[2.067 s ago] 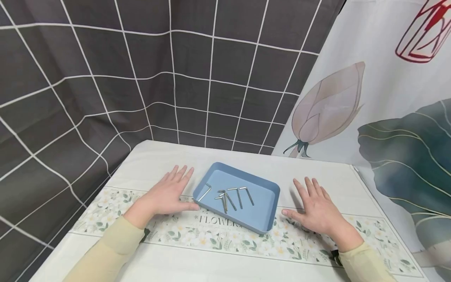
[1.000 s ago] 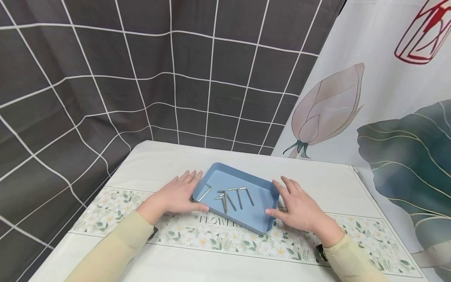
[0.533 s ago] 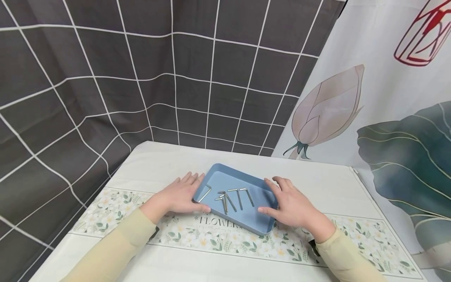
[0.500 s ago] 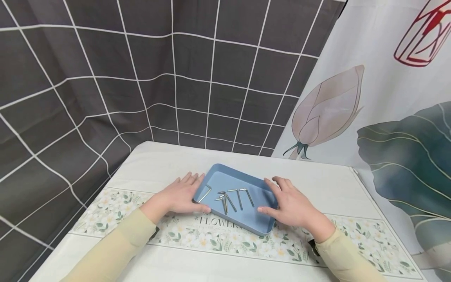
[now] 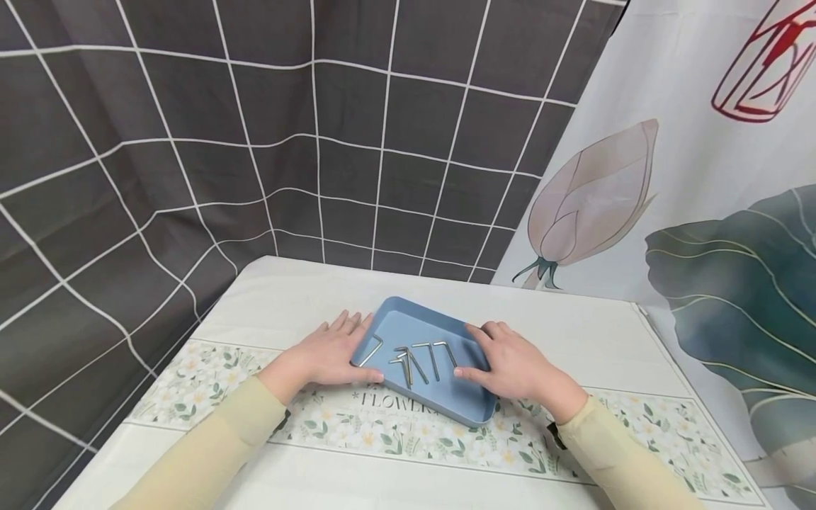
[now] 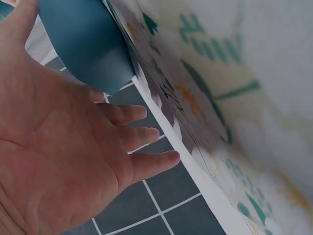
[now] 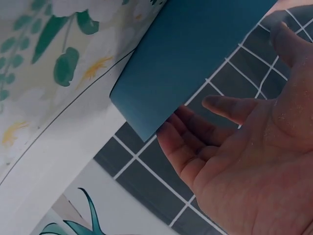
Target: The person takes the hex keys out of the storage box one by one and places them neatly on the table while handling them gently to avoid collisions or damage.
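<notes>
A blue rectangular tray (image 5: 468, 409) lies slanted on the table with several L-shaped metal hex keys (image 5: 417, 365) in it. My left hand (image 5: 328, 354) is at the tray's left end, fingers pointing forward along its side and thumb at the near rim. In the left wrist view, the palm and spread fingers (image 6: 156, 161) face the outer wall of the tray (image 6: 88, 39). My right hand (image 5: 510, 361) reaches over the right end, thumb and index finger above the inside. In the right wrist view, its bent lower fingers (image 7: 173, 147) meet the tray's outer edge (image 7: 156, 83).
A white tablecloth (image 5: 319, 467) with a floral band covers the table. Behind and left hangs a dark curtain (image 5: 357, 170) with white grid lines; a white curtain (image 5: 688, 163) with flower and leaf prints hangs at the right.
Both hands have moved inward from beside the tray to its ends. The right hand has come further left, over the right rim. The tray and hex keys have stayed in place.
</notes>
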`<state>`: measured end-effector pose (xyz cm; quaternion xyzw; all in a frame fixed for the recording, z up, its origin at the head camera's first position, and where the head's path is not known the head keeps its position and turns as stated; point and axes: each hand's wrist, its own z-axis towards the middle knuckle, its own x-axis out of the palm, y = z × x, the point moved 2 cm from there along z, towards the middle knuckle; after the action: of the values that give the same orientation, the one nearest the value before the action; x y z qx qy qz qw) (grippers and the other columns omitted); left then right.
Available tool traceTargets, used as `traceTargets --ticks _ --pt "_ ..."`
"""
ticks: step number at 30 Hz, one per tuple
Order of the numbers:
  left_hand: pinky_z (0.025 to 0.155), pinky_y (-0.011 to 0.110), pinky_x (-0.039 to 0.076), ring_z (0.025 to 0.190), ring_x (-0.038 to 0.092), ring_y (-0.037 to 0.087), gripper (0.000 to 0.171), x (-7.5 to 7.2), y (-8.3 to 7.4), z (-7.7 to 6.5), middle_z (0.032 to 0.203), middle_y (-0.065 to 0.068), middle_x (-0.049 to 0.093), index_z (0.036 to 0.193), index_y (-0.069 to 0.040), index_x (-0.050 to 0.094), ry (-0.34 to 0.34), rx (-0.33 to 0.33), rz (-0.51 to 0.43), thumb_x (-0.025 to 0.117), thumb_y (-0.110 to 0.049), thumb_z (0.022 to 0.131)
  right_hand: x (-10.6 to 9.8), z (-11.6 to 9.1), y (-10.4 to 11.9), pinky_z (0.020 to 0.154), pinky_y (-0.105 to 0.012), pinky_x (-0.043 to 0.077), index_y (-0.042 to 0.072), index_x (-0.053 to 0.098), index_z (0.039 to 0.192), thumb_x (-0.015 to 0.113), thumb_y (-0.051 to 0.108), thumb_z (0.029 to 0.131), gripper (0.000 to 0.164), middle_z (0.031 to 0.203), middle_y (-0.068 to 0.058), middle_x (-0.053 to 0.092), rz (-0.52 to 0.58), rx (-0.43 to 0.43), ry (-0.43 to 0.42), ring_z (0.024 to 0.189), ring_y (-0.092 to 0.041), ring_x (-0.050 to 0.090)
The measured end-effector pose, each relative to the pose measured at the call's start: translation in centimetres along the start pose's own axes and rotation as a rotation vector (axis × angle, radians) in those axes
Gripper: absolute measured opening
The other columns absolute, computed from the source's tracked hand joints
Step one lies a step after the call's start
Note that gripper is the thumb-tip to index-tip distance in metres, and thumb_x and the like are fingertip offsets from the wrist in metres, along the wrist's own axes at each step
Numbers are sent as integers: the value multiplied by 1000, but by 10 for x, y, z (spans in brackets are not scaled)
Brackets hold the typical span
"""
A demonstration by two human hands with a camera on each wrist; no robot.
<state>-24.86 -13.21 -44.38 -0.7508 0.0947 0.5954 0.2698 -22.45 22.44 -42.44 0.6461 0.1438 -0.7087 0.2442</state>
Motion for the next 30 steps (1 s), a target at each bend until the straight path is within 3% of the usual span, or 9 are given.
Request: traceTargets --ticks 13,19,24,30 --pt "131 74 21 169 8 51 127 4 2 2 182 27 17 180 -9 8 17 -24 -8 58 -89 95 8 27 3 108 -57 58 -7 62 149 74 50 107 72 141 -27 68 26 23 107 130 -43 69" --pt "131 73 20 169 5 51 128 7 5 4 182 27 16 180 -11 6 20 -28 -11 56 -91 94 14 36 7 95 -53 62 -11 63 144 76 41 106 65 124 -22 72 25 23 149 108 -32 73" --pt "131 73 20 169 5 51 129 8 6 5 182 28 17 180 -11 7 22 -28 -16 56 -92 93 17 42 9 77 -44 58 -12 66 136 78 36 105 58 101 -11 67 14 24 172 85 -20 61" --pt "132 72 19 168 6 52 128 8 6 5 182 28 16 180 -10 7 18 -23 -23 57 -91 94 20 49 9 68 -40 50 -10 68 127 80 33 102 52 84 -4 56 39 42 207 76 -19 54"
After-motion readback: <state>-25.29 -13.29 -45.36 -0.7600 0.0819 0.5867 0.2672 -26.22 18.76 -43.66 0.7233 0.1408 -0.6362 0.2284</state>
